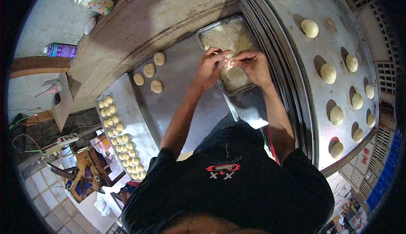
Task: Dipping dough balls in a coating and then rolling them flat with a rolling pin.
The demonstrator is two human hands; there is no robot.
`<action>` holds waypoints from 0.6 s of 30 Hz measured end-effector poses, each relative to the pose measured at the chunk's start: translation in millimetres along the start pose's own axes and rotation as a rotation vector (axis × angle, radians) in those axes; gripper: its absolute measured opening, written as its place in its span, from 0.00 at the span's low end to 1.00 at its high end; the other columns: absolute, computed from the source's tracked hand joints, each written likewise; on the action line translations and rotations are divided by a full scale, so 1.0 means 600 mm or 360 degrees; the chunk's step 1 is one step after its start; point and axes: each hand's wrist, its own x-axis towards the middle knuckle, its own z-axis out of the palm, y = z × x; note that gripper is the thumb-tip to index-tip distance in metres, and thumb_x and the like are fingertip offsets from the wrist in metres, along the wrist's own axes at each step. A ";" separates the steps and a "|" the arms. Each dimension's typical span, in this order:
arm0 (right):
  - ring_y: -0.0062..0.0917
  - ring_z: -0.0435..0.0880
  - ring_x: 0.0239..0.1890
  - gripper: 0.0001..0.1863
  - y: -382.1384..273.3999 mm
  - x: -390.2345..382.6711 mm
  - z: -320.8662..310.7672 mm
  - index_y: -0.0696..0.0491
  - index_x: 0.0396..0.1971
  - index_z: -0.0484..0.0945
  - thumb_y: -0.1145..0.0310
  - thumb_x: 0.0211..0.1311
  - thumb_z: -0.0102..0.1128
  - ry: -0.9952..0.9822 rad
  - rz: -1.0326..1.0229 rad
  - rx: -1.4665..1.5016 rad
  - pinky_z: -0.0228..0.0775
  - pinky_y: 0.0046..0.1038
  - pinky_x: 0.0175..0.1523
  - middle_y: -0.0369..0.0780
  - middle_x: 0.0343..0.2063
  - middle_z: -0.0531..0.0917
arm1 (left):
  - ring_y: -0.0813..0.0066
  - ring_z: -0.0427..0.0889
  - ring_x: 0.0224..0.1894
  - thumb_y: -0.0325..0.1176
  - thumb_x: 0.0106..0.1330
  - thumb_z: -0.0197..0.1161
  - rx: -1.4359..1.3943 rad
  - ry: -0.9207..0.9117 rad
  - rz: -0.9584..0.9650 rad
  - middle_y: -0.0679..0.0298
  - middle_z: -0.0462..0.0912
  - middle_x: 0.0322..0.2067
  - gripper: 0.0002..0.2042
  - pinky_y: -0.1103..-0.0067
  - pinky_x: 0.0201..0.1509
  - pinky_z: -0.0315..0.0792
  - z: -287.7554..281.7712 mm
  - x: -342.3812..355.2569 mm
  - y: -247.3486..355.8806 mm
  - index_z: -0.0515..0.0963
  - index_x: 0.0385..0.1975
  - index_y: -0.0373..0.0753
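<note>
My left hand (210, 68) and my right hand (255, 68) meet over a metal tray (229, 91) that holds a pale, shredded or crumbly filling (237, 33). Between their fingertips both pinch a small pale piece of dough (229, 63), mostly covered by the fingers. To the left, on the dark metal worktop (177, 111), lie several flattened dough rounds (149, 70), apart from my hands.
At the right, a stack of baking sheets (292, 86) carries several spaced dough balls (328, 73) on top. A sheet of small dough balls (119, 139) stands at the left. Farther off are a purple bottle (61, 50), a patterned jar (95, 2) and a power strip (67, 139).
</note>
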 end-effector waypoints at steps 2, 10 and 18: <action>0.22 0.81 0.34 0.20 0.004 0.002 -0.003 0.61 0.41 0.80 0.78 0.44 0.75 -0.0099 0.0413 0.0681 0.74 0.23 0.43 0.39 0.33 0.83 | 0.60 0.77 0.46 0.35 0.55 0.71 -0.0259 -0.0406 -0.0001 0.56 0.75 0.44 0.21 0.72 0.50 0.72 -0.024 -0.001 0.020 0.80 0.49 0.39; 0.21 0.81 0.37 0.14 -0.023 -0.004 0.002 0.58 0.34 0.84 0.74 0.46 0.75 -0.0211 0.0452 0.0539 0.74 0.25 0.43 0.38 0.33 0.85 | 0.71 0.73 0.51 0.36 0.60 0.68 -0.1073 -0.0248 -0.0418 0.61 0.74 0.48 0.22 0.75 0.56 0.68 -0.012 -0.034 -0.023 0.76 0.54 0.36; 0.20 0.82 0.29 0.11 -0.070 -0.015 0.004 0.56 0.30 0.85 0.80 0.42 0.73 -0.0193 -0.0116 0.0041 0.75 0.23 0.37 0.39 0.27 0.85 | 0.77 0.79 0.40 0.29 0.57 0.70 -0.1141 0.0031 -0.0614 0.63 0.83 0.40 0.15 0.80 0.49 0.72 -0.009 -0.044 0.006 0.81 0.44 0.34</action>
